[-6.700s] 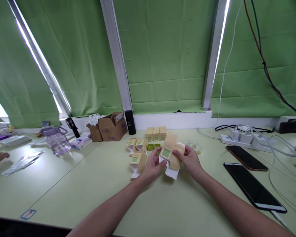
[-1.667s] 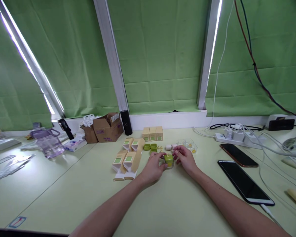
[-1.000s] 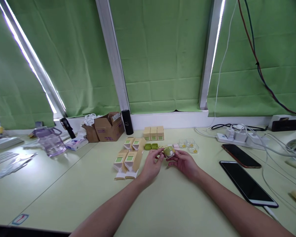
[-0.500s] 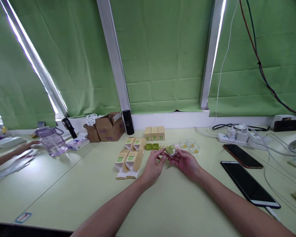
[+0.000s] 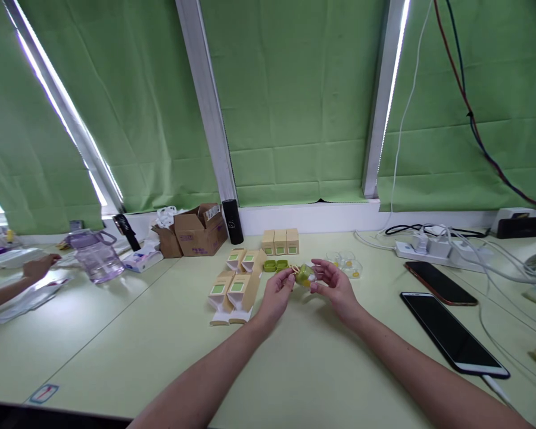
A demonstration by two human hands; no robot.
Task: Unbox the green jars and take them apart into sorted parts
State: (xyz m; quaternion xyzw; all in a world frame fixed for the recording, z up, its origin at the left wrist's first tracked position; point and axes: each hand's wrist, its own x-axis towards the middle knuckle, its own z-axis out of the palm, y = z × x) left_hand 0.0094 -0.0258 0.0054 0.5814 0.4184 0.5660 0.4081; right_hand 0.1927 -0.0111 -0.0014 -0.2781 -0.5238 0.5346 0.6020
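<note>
No word or number is legible. Small square green labels, pale-edged, mark the four opened tan cardboard boxes [image 5: 237, 286] and the three upright tan cardboard boxes [image 5: 280, 242]; any lettering is too small to read. The open brown cardboard box [image 5: 201, 231] bears purple print and, on a flap, a white label, both unreadable. A pale mark on the tall black cylinder [image 5: 233, 223] is indistinct. On the pale desk [image 5: 138, 357], a blue-bordered sticker [image 5: 44, 393] shows a red stroke.

The green container [image 5: 303, 276] looks like glossy plastic.
</note>
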